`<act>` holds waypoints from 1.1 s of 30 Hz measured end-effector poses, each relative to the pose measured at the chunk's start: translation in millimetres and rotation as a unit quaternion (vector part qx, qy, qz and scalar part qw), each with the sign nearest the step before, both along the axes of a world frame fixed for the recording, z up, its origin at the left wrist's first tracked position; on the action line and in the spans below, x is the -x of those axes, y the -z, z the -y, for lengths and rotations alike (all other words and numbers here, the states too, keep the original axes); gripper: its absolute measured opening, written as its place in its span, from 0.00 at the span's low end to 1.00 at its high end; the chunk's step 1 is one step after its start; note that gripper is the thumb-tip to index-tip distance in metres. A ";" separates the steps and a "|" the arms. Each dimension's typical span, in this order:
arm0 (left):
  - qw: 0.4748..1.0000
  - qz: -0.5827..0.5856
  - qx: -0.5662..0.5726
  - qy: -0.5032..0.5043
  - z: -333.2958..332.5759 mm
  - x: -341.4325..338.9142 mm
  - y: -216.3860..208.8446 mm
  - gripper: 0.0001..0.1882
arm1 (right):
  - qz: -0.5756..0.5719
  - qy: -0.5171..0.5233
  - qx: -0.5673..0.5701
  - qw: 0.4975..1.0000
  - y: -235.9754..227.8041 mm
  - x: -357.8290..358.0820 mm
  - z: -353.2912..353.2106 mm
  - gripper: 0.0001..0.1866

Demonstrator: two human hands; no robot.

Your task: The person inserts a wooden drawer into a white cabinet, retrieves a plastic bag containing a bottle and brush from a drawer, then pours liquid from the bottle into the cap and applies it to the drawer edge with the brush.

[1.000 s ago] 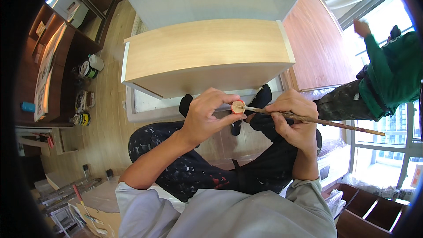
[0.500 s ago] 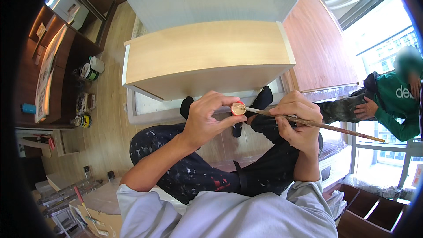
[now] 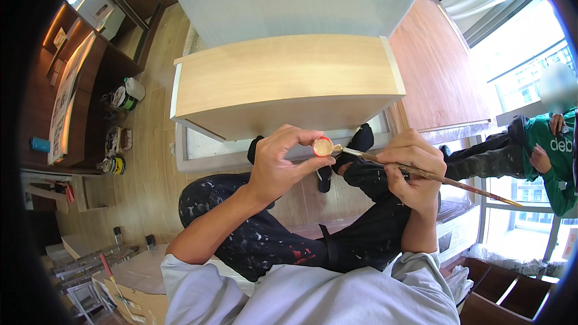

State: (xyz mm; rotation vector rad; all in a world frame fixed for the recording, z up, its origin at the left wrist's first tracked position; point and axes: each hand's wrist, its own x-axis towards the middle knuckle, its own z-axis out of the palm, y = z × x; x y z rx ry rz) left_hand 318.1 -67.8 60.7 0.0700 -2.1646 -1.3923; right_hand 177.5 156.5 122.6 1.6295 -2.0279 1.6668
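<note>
Between the thumb and fingers of my left hand is a small red-rimmed cap, its beige-filled inside facing me. My right hand grips a long, thin wooden-handled paintbrush. The brush's bristle end, smeared with beige, lies just right of the cap's rim; whether it touches is hard to tell. Both hands are held over my lap, in front of a light wood panelled box with a pale edge strip at each end.
A grey panel rises behind the box, and a reddish wood board lies at right. A person in green is at far right. Paint buckets stand on the wood floor at left. Cardboard lies lower left.
The brush tip has come out of the cap to its right side. My right hand has shifted slightly right and down. The person in green has moved a little.
</note>
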 end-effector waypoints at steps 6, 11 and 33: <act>1.000 0.009 0.005 0.007 1.6 -2.0 -2.9 0.22 | 0.010 -0.035 -0.012 0.999 -0.6 -1.7 2.7 0.12; 1.000 0.014 0.018 -0.007 3.7 -2.8 -5.4 0.21 | -0.009 -0.019 0.013 1.000 -3.1 0.9 1.0 0.13; 0.999 -0.012 -0.022 -0.038 13.6 -3.8 -13.7 0.21 | 0.013 -0.006 0.041 0.999 -4.5 -8.2 8.0 0.12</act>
